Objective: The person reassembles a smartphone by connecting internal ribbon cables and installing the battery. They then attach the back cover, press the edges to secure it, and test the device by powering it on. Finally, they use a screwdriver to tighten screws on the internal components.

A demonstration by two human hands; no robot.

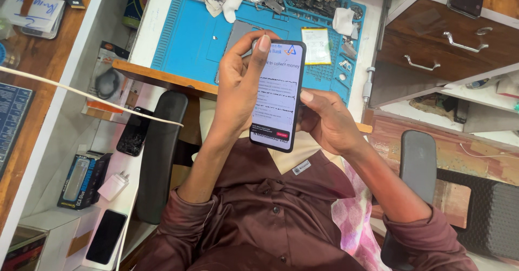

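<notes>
Black-framed lit smartphone [277, 95] gripped by left hand [240, 84]; right hand [324, 117] apparently steadies its edge above blue desk mat [184, 38].

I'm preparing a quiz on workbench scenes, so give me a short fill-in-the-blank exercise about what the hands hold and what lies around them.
1. Both hands, the left hand and the right hand, hold a ____ with a lit screen.
2. The work mat on the desk behind it is coloured ____.
3. The white charger plug lies on the shelf beside a dark ____.
4. The person's shirt is ____.

Missing words: smartphone; blue; box; brown
</notes>
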